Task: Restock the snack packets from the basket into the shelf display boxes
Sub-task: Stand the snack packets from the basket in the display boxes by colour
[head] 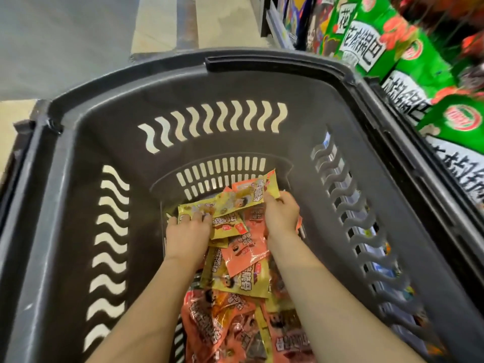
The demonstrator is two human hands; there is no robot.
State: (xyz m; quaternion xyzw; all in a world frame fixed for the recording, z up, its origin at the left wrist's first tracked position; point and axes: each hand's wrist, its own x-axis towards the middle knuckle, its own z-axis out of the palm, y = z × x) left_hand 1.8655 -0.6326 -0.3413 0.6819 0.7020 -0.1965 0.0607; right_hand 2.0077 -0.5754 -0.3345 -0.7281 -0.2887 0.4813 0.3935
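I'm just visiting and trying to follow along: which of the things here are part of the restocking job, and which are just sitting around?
Part of the job:
- yellow snack packets, gripped by the left hand and the right hand
- orange snack packets still in the pile
- dark basket holding them

Just there:
- green bags on the shelf to the right
- floor beyond the basket

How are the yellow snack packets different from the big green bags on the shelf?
The yellow snack packets are small and lie jumbled in the basket; the green bags are bigger and stand in rows on the shelf. The left hand and right hand grip yellow packets; nobody touches the green bags. Both are printed snack wrappers.
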